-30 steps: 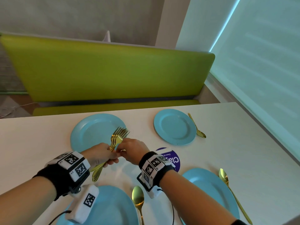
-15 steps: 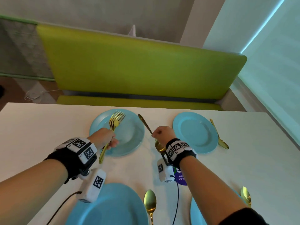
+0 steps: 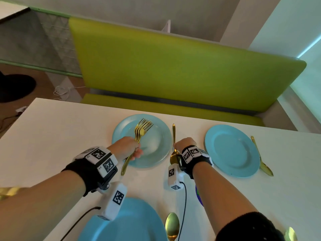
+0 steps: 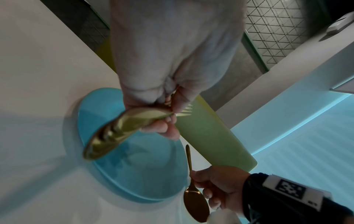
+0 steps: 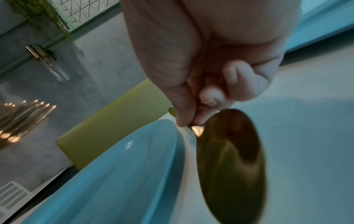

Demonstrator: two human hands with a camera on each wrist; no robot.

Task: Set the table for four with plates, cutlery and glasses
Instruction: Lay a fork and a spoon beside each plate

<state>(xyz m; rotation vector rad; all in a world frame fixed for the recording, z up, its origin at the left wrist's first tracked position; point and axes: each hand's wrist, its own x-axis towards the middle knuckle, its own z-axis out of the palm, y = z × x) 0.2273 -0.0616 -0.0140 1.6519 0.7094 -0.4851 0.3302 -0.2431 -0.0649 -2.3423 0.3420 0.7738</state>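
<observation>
White table (image 3: 52, 136) – blue plates (image 3: 231, 150), gold spoons (image 3: 262, 162) – green bench (image 3: 173, 66) behind.

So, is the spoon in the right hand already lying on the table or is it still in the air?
Cannot tell: the right hand pinches the spoon low beside the far-left plate, but contact with the table is not visible.

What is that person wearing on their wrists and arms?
Both forearms are bare. Each wrist carries a black band topped with white blocks printed with black square codes. A white box bearing similar codes hangs under each wrist, trailing a thin black cable. A black sleeve edge shows on the right arm.
</observation>
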